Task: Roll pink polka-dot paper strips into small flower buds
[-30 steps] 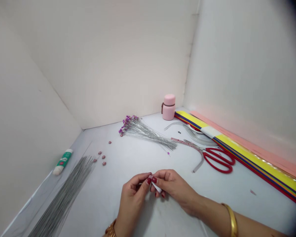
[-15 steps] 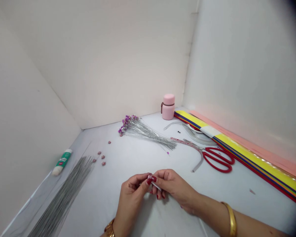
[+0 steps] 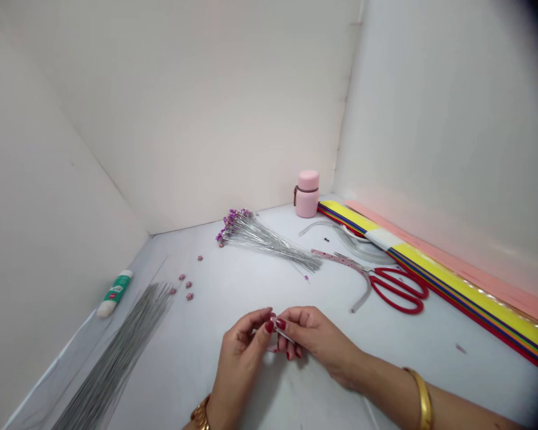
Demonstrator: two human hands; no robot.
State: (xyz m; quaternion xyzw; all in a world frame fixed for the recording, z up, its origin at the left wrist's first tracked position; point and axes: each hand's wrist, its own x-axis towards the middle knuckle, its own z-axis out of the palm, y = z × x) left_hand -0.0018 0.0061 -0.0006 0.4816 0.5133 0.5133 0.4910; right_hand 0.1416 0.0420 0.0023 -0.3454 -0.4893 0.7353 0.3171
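My left hand (image 3: 246,346) and my right hand (image 3: 311,331) meet low in the middle of the view. Between their thumbs and fingertips they pinch a narrow pale strip (image 3: 285,337), with some pink at the pinched end. Part of the strip is hidden by the fingers. Several small pink star-shaped pieces (image 3: 189,296) lie to the left, beyond my left hand. A bundle of grey wires (image 3: 116,358) rests at the lower left. Farther back is a bunch of silvery wire stems (image 3: 273,242) tipped with purple and pink pieces.
Red-handled scissors (image 3: 399,289) lie at the right, beside curved translucent strips (image 3: 363,292), one with red marks. Coloured sheets (image 3: 430,263) run along the right wall. A pink bottle (image 3: 306,194) stands at the back. A green-and-white glue tube (image 3: 115,292) lies at the far left.
My left fingers have shifted slightly around the pinched end, and a bit of the strip shows below them. Both hands stay together in the same place; the view has moved very slightly.
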